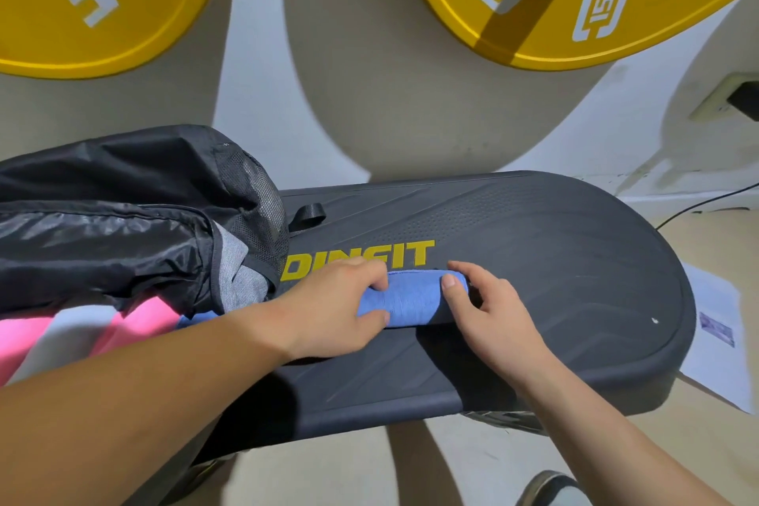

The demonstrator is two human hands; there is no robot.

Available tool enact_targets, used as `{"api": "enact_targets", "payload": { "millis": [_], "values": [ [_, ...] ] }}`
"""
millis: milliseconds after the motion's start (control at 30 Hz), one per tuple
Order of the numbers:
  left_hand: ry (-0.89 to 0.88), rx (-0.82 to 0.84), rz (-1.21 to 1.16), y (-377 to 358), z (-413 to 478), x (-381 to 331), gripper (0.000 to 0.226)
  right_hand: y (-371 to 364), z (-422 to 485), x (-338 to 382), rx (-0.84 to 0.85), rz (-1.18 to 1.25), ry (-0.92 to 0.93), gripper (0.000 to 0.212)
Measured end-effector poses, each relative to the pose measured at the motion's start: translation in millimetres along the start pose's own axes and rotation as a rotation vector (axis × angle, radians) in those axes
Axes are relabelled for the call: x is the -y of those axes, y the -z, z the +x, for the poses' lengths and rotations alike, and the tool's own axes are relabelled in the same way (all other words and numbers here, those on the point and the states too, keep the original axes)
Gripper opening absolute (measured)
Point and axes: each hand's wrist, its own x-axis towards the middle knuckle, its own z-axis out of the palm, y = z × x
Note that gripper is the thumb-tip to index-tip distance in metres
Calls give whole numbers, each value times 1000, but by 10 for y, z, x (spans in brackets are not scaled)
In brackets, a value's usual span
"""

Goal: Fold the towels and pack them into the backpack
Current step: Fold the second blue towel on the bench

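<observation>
A blue towel (412, 297), rolled into a short tube, lies on the dark bench pad (554, 259). My left hand (336, 304) wraps around the roll's left end, thumb below and fingers over the top. My right hand (488, 312) presses on its right end, with the thumb on top of the cloth. A black backpack (123, 209) lies on its side at the left, its mouth facing the roll, with grey cloth (242, 275) showing inside. A pink and white towel (74, 337) lies under my left forearm.
Two yellow weight plates (554, 0) hang on the wall behind the bench. A sheet of paper (714, 337) lies on the floor at the right, near a black cable (706, 201). A shoe (550, 489) shows at the bottom edge.
</observation>
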Motion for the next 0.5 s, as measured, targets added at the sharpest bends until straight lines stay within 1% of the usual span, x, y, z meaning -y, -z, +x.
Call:
{"api": "enact_targets", "payload": {
  "millis": [67,133,300,333,433,500],
  "values": [
    [42,1,-96,7,-38,7,21,7,-8,14,45,2,21,24],
    [97,39,-172,26,-82,-11,24,11,-17,50,90,30,24,14],
    [221,134,-174,43,-249,-86,34,-60,-83,119,157,54,108,10],
    [227,145,-149,39,-291,-95,35,-78,-109,142,177,75,115,10],
    [128,131,-37,85,-393,-105,37,-130,-181,234,219,93,144,10],
    [117,125,-42,176,-454,-105,38,-150,-209,283,250,85,148,11]
  ]
}}
